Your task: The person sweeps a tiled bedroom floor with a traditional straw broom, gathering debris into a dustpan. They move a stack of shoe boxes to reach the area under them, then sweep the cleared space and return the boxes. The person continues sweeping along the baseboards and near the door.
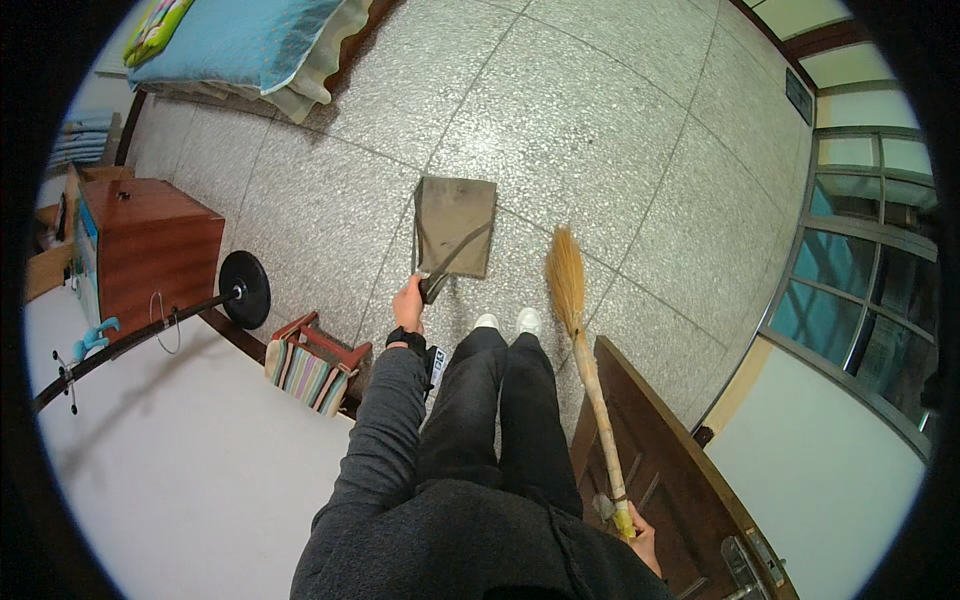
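Note:
My left hand point(409, 304) grips the dark handle of a flat dustpan point(456, 225), whose grey-brown pan lies in front of my feet, a little to the left. At lower right, beside the door, my right hand point(641, 538) is closed around the end of a straw broom's pale handle point(596, 397). The broom's bristles point(566, 277) point away from me, over the speckled floor to the right of the dustpan. A dark band is around my left wrist.
A brown wooden door point(645, 450) stands close on my right. To the left are a striped-seat stool point(311, 375), a barbell with a black plate point(244, 290) and a reddish-brown cabinet point(157, 255). A bed with blue bedding point(225, 45) stands at upper left.

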{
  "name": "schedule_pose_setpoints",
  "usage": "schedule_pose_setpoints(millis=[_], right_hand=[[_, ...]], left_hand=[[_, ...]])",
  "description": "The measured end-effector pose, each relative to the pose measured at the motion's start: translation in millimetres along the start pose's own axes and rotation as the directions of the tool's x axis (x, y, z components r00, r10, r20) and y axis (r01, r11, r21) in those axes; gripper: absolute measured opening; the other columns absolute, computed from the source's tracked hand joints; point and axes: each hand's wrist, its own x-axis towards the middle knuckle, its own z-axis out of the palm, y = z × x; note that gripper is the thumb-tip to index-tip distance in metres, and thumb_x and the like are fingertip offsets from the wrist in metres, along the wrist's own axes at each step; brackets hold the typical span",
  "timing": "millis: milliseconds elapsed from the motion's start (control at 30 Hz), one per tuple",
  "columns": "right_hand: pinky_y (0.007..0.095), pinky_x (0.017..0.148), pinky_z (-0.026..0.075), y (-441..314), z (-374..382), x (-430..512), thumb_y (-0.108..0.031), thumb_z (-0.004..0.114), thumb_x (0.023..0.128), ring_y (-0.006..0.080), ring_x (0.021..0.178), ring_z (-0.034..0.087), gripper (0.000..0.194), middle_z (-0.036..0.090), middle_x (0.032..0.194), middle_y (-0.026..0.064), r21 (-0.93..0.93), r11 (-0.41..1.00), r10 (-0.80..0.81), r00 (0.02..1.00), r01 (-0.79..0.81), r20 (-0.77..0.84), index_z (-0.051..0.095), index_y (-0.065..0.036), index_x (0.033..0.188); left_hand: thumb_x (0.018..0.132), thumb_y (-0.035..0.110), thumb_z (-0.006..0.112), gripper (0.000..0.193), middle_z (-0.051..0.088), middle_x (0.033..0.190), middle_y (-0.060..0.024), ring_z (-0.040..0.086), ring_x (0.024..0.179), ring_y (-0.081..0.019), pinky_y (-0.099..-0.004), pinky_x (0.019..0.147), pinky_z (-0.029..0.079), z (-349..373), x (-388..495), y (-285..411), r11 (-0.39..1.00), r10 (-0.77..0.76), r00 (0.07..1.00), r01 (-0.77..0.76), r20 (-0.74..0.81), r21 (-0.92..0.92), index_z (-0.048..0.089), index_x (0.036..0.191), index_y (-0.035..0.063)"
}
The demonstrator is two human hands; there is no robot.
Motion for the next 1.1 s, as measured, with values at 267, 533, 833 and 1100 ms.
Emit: schedule_pose_setpoints(millis=[267, 533, 833, 1100], right_hand=[[0.0216, 0.072, 0.042, -11.3, 20.7, 8.6, 0.007, 0.058, 0.069, 0.0089, 0.087, 0.050, 0.066, 0.050, 0.110, 0.0011, 0.319, 0.948, -0.004, 0.999, 0.016, -0.036, 0.033, -0.004, 0.128], [0.0255, 0.072, 0.044, -36.0, 39.4, 58.9, 0.006, 0.055, 0.072, 0.0153, 0.087, 0.052, 0.060, 0.051, 0.104, 0.0041, 0.522, 0.837, 0.042, 0.934, 0.162, -0.355, 0.034, -0.007, 0.127], [0.0317, 0.066, 0.046, -42.0, -6.1, 216.5, 0.003, 0.046, 0.078, 0.0190, 0.075, 0.051, 0.033, 0.047, 0.085, 0.0048, 0.897, 0.230, 0.324, 0.839, 0.378, -0.436, 0.043, -0.007, 0.109], [0.0291, 0.056, 0.043, -11.5, -86.5, 310.2, -0.008, 0.045, 0.082, 0.0187, 0.071, 0.054, 0.019, 0.055, 0.083, 0.0092, 0.258, 0.966, 0.176, 0.734, -0.001, -0.656, 0.051, -0.002, 0.099]], left_hand=[[0.069, 0.041, 0.058, 0.051, 0.056, 0.061, -0.0125, 0.049, 0.058, -0.0178, -0.0336, 0.058, 0.039, -8.5, 17.1, -8.2, 0.923, 0.258, 0.962, -0.218, -0.090, 0.318, 0.058, 0.068, -0.0095], [0.074, 0.045, 0.056, 0.051, 0.057, 0.077, -0.0139, 0.051, 0.070, -0.0217, -0.0385, 0.061, 0.037, -9.2, 47.9, -8.3, 0.706, 0.203, 0.977, -0.189, 0.061, 0.682, 0.058, 0.080, -0.0059], [0.076, 0.045, 0.055, 0.064, 0.051, 0.104, -0.0210, 0.048, 0.096, -0.0317, -0.0388, 0.084, 0.036, -5.3, 47.6, 4.9, 0.599, 0.218, 0.963, -0.260, 0.158, 0.757, 0.046, 0.111, -0.0080], [0.081, 0.030, 0.055, 0.047, 0.053, 0.094, -0.0089, 0.049, 0.082, -0.0157, -0.0313, 0.073, 0.042, -21.9, -68.4, 42.1, 0.707, 0.019, 0.948, -0.238, 0.317, 0.667, 0.043, 0.110, -0.0048]])
